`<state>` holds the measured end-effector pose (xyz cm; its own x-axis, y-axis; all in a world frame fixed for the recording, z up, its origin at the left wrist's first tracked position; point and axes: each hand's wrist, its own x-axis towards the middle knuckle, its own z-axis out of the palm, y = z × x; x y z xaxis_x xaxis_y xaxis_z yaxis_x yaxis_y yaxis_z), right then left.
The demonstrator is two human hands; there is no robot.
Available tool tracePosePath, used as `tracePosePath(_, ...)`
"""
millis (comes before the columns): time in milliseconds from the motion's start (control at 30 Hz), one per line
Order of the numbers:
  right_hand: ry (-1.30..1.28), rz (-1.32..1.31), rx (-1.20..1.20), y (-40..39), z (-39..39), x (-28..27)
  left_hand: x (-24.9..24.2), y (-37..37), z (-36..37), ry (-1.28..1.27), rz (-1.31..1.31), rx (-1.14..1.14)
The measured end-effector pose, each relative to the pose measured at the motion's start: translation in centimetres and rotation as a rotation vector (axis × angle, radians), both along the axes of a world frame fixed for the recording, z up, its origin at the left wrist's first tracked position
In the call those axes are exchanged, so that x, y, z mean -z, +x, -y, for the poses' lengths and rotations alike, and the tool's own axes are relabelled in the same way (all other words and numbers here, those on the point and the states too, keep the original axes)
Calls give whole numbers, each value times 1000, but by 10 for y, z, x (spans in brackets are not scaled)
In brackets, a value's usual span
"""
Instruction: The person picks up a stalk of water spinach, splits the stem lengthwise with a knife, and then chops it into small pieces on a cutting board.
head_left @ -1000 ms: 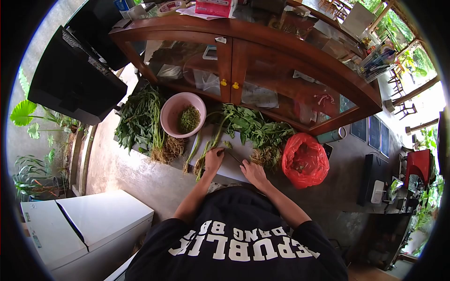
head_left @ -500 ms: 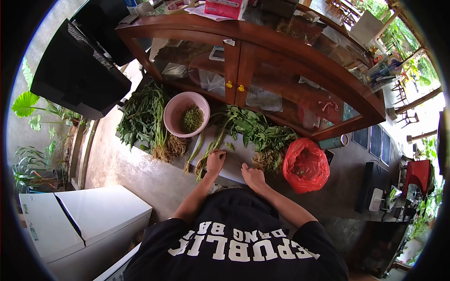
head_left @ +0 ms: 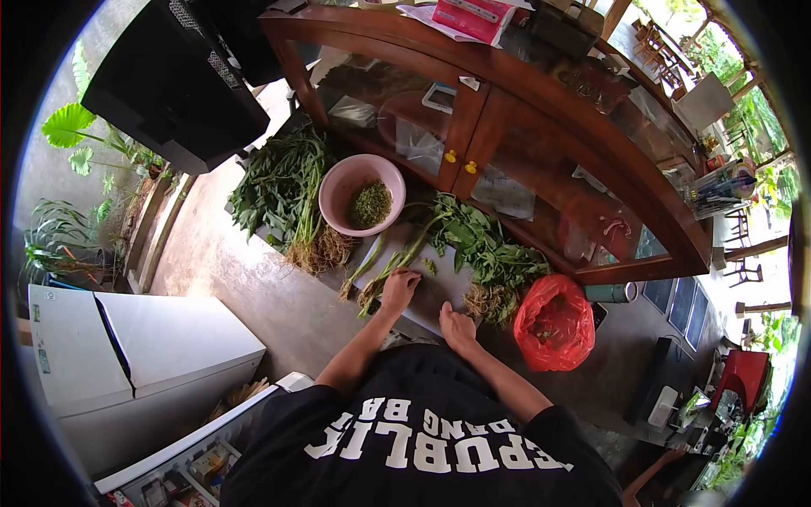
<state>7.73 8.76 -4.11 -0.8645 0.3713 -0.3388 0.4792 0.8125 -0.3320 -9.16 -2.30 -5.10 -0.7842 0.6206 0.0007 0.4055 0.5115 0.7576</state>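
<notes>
Head view: left hand [head_left: 400, 286] is sitting at frame centre, fingers curled and pressing down on a few green stalks [head_left: 390, 266] lying on the white cutting board [head_left: 439, 291]; stalks are running diagonally, root ends toward lower left. Right hand [head_left: 457, 324] is resting just right and below, near the board's lower edge, fingers folded in; can't tell whether it's gripping anything, too small to resolve. Leafy greens bunch [head_left: 483, 245] is lying right of centre across the board's far side, its root clump [head_left: 490, 301] pointing toward the right hand. Pink bowl [head_left: 362, 195] with chopped greens [head_left: 372, 203] is sitting just above the stalks, upper centre. Second pile of greens [head_left: 280, 190] is lying left of the bowl, roots facing down-frame. Red plastic bag [head_left: 554, 323] is sitting right of the board, just beside the root clump. Wooden glass-door cabinet [head_left: 507, 127] is filling the upper half. White chest freezer [head_left: 127, 355] is at lower left.
</notes>
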Motion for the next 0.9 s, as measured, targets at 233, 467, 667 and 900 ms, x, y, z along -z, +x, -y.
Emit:
tracePosePath(233, 80, -38, -15, -8, 0, 11, 6, 4, 0, 57, -48, -25)
tracePosePath(467, 200, -84, -103, -1, -11, 18, -1, 8, 3, 77, -164, 39)
tracePosePath(667, 199, -125, -87, 4, -11, 12, 4, 8, 5, 32, -150, 45)
tracePosePath(900, 185, -162, -105, 2, -9, -7, 8, 5, 7, -10, -87, 41)
